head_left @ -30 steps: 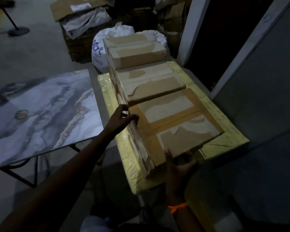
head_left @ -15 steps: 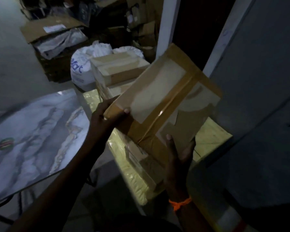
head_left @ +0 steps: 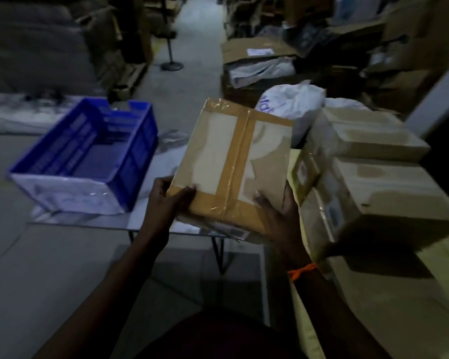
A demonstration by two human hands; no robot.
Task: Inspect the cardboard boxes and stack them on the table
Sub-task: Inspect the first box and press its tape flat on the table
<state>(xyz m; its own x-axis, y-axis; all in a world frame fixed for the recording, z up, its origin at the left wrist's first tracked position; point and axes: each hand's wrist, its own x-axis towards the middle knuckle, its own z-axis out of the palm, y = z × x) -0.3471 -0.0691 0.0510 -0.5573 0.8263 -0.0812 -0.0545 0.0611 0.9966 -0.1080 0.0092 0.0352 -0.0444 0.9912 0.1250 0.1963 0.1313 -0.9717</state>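
I saw the taped cardboard box (head_left: pixel 231 161) held in the air over the near right corner of the marble-topped bench (head_left: pixel 151 182), its brown-taped face tilted up toward the camera. The left grip (head_left: pixel 166 200) clasped its near left corner, thumb on top, and the right grip (head_left: pixel 278 213) clasped its near right corner. A blue crate (head_left: pixel 140 141) sat toward that bench's left edge, and two more cardboard boxes (head_left: pixel 386 193) lay along the left edge of the yellow-wrapped bench (head_left: pixel 438 255).

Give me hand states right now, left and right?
Left hand: grips the taped cardboard box, near-left corner.
Right hand: grips the same box, near-right corner.
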